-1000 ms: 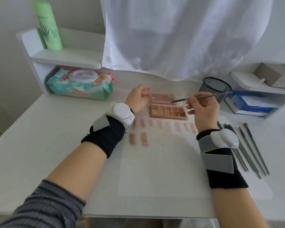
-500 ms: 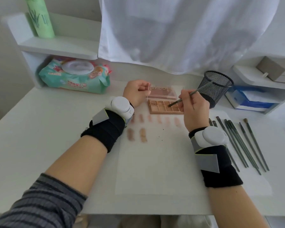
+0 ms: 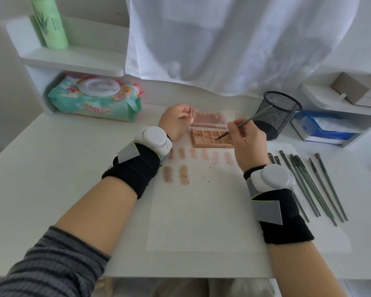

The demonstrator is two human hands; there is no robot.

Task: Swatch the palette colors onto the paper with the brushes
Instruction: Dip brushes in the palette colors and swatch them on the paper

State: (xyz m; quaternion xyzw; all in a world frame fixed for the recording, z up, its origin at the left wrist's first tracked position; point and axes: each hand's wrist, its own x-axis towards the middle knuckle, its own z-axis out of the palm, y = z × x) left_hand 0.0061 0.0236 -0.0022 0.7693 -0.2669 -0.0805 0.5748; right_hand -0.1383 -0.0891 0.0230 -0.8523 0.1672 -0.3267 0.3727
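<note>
At the far edge of the paper (image 3: 201, 211), the palette (image 3: 210, 139) lies open on the table (image 3: 51, 168). The left hand (image 3: 176, 123) pinches the clear lid's edge at the palette's 9 o'clock side. The right hand (image 3: 246, 142), at its 3 o'clock, has its grip clenched around a thin brush (image 3: 244, 123), whose tip rests in a pan. Tan swatches (image 3: 201, 154) sit at the palette's 6 o'clock. Spare brushes (image 3: 313, 185) lie at the paper's 3 o'clock, near a mesh cup (image 3: 281, 114).
</note>
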